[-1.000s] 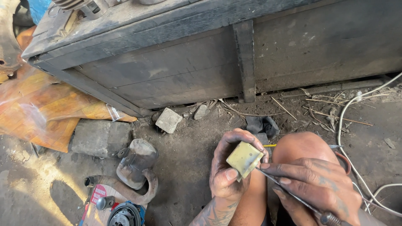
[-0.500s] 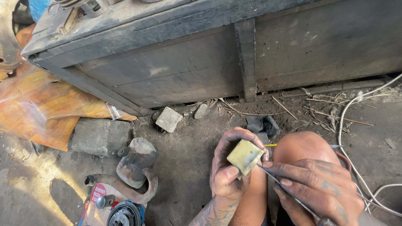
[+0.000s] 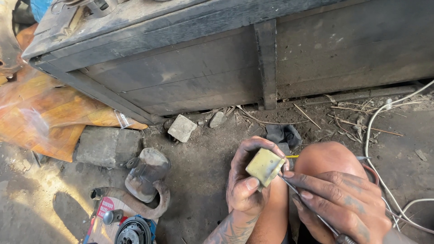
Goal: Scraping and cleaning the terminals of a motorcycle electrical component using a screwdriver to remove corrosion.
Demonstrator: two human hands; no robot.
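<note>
left hand (image 3: 246, 187) grasps a small pale-yellow box-shaped part (image 3: 265, 166), thumb under it, fingers (image 3: 253, 147) curled over its top. the part sits above the bare knee (image 3: 327, 160), over the dirt floor (image 3: 203, 162) near the lower edge of the view. right hand (image 3: 339, 201) is clenched on a thin metal tool (image 3: 312, 212); its tip touches the part's right side. the tool's handle end is cut off at the bottom edge.

packaging: a flat red-and-white printed card (image 3: 101, 217) lies at the floor's lower left, partly under a dark round metal piece (image 3: 133, 231); print too small to make out. crumpled clear plastic over orange sheet (image 3: 49, 113) lies at the left edge.

a grey stone block (image 3: 107, 145) and a smaller pale stone (image 3: 181, 128) lie beside the base of a dark wooden crate (image 3: 217, 58). a white cable (image 3: 375, 149) runs along the right, its ends out of frame. a thin yellow wire (image 3: 292, 156) shows behind the part; where it connects is hidden.
</note>
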